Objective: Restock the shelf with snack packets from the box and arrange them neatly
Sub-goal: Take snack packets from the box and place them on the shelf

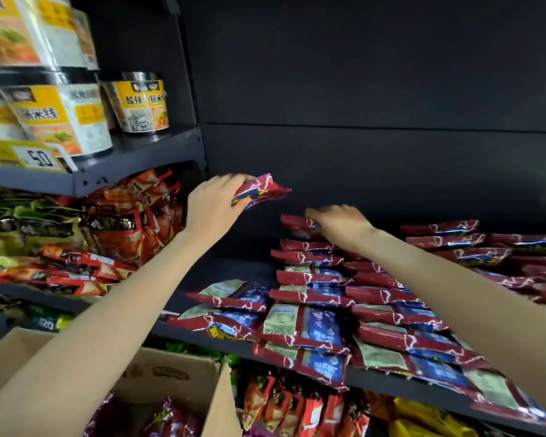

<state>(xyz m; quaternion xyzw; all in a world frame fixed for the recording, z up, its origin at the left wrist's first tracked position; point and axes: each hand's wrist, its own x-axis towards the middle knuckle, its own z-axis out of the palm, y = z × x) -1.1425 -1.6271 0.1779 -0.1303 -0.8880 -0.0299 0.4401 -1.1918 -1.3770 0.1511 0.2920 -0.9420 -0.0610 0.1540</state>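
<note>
At frame centre, the left hand (213, 203) grips a crinkly dark-red foil snack packet (260, 190); the right hand (341, 223) presses the back packet stack (300, 227), grip unclear. Lay it flat, edges aligned, on that stack.

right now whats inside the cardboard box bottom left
The cardboard box holds more dark red and purple snack packets. The left forearm and the frame edge hide the rest.

Noodle cups (142, 104) w/ price tag (40, 159) upper left, orange packets (130, 216) below
</note>
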